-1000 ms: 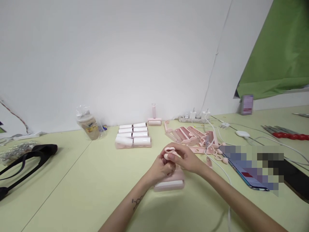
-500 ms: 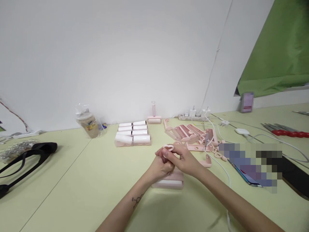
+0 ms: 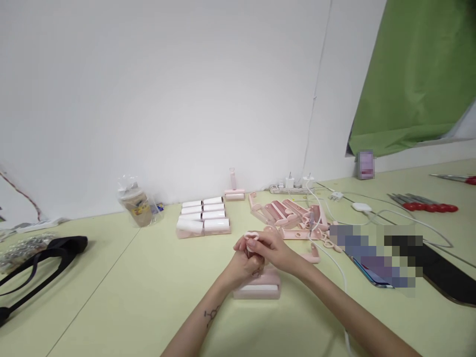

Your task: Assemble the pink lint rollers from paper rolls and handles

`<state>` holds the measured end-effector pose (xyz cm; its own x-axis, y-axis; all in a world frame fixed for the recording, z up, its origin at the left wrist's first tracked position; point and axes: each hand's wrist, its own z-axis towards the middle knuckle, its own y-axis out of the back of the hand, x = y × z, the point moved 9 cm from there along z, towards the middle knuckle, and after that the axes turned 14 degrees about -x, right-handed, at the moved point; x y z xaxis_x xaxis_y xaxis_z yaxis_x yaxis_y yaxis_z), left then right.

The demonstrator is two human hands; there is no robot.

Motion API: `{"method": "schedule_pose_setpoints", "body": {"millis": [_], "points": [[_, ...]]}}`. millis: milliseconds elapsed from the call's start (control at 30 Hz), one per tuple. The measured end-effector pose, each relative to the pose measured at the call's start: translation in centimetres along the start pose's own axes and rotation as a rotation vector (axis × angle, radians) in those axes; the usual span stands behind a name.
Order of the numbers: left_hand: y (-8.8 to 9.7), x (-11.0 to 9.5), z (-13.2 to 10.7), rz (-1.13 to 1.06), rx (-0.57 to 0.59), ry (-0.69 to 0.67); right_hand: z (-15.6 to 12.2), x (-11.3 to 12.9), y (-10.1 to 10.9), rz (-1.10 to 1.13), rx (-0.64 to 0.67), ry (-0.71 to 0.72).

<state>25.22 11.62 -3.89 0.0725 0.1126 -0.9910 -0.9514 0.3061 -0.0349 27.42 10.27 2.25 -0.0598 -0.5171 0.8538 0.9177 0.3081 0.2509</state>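
A pink lint roller (image 3: 256, 293) with a white paper roll stands head-down on the table, handle upward. My left hand (image 3: 243, 267) is wrapped around its handle, which the fingers mostly hide. At the top of the handle, my right hand (image 3: 277, 254) pinches a pink heart-shaped loop (image 3: 252, 235) between thumb and fingers. Whether the loop is fixed to the handle cannot be seen. Just beyond my right hand lies a heap of pink plastic roller parts (image 3: 288, 213), with more loops (image 3: 327, 243) at its near right side.
White paper rolls (image 3: 216, 225) sit in rows in pink covers. A finished-looking lint roller (image 3: 234, 194) stands by the wall. A bagged cup (image 3: 137, 207), black strap (image 3: 55, 248), power strip (image 3: 292, 190), white cable (image 3: 344, 277), phones (image 3: 446, 272) and red-handled tools (image 3: 427, 204) lie around.
The view has turned slightly right and up. My hands keep their grip on the lint roller and loop, with only a slight shift of the fingers.
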Motion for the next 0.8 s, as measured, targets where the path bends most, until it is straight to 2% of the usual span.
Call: {"method": "schedule_pose_setpoints", "body": {"millis": [100,167,267,333,400,500,567,600,700,800], "points": [[0.0,-0.4,-0.4,0.042,0.061,0.016,-1.5,-1.8,0.0,-0.054,0.065,-0.159],[0.0,-1.1,-0.8,0.084,0.125,0.015,-3.1,-3.3,0.4,-0.237,0.072,-0.237],[0.5,-2.3,-1.4,0.171,0.193,-0.027,-5.1,-4.8,0.7,-0.588,0.056,-0.212],[1.9,-2.8,-1.4,0.262,0.169,-0.103,-5.7,-5.1,0.4,-0.713,0.079,-0.187],[4.5,-3.1,-0.9,0.320,0.026,-0.214,-5.7,-4.8,0.3,-0.734,0.110,-0.171],[11.2,-2.8,-0.7,0.294,-0.452,-0.300,-3.7,-3.5,1.3,-0.679,0.104,-0.136],[15.3,-1.7,-1.7,0.281,-0.740,-0.279,-0.7,-2.9,3.2,-0.684,0.006,-0.107],[16.7,-1.0,-2.3,0.288,-0.828,-0.262,1.2,-2.9,4.5,-0.715,-0.074,-0.094],[18.6,0.9,-3.4,0.308,-0.943,-0.213,7.6,-4.7,7.4,-0.882,-0.238,-0.090],[18.8,2.6,-3.7,0.309,-0.977,-0.154,13.4,-8.8,8.3,-0.968,-0.244,-0.158]]}}
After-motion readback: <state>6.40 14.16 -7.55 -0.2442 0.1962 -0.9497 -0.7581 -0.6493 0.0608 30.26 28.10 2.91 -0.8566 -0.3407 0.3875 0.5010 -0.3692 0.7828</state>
